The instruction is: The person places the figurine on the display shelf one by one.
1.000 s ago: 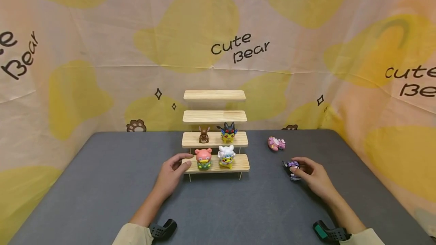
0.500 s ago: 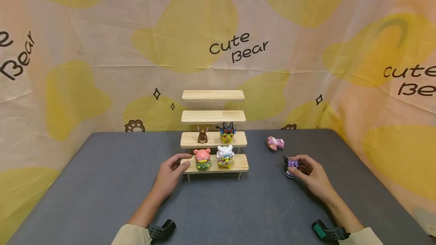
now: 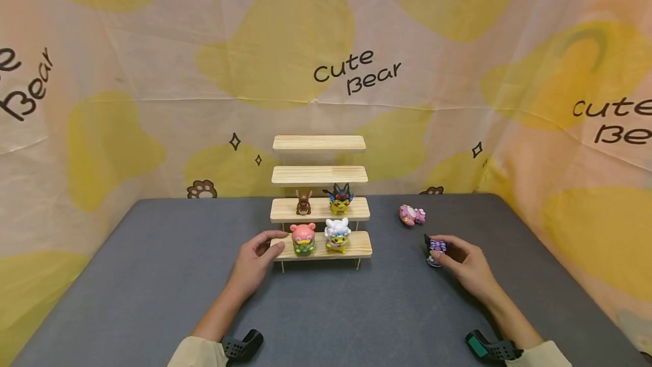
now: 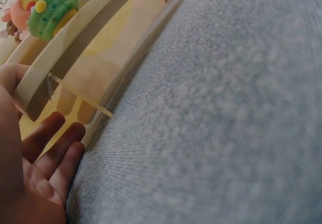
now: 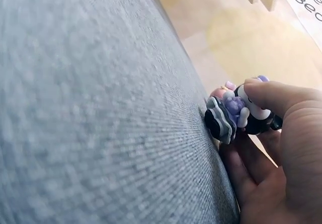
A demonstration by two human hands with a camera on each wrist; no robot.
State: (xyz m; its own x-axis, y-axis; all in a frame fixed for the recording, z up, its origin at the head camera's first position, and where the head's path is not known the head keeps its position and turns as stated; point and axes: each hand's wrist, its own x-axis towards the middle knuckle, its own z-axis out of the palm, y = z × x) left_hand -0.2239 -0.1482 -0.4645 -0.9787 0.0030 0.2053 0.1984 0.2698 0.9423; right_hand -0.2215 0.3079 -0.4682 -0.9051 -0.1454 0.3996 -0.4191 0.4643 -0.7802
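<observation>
A tiered wooden display stand (image 3: 326, 252) rises at the middle of the table. My left hand (image 3: 253, 262) pinches the left end of its lowest board with thumb and index finger; the other fingers extend below the board in the left wrist view. On that board stand a pink-hooded figurine (image 3: 303, 240) and a white-hooded figurine (image 3: 337, 235). My right hand (image 3: 471, 268) pinches a purple, black and white figurine (image 5: 234, 110) between thumb and fingers, close to the tabletop. Part of it is covered by the thumb.
A brown figurine (image 3: 303, 203) and a black-hooded yellow figurine (image 3: 340, 199) stand one board higher. Behind my right hand, a pink figurine (image 3: 411, 215) lies on the grey table (image 3: 326, 321). Patterned cloth (image 3: 275, 44) hangs behind and at both sides.
The purple and black figurine has turned in my right hand, so its purple bow shows more. My left hand keeps its place on the stand.
</observation>
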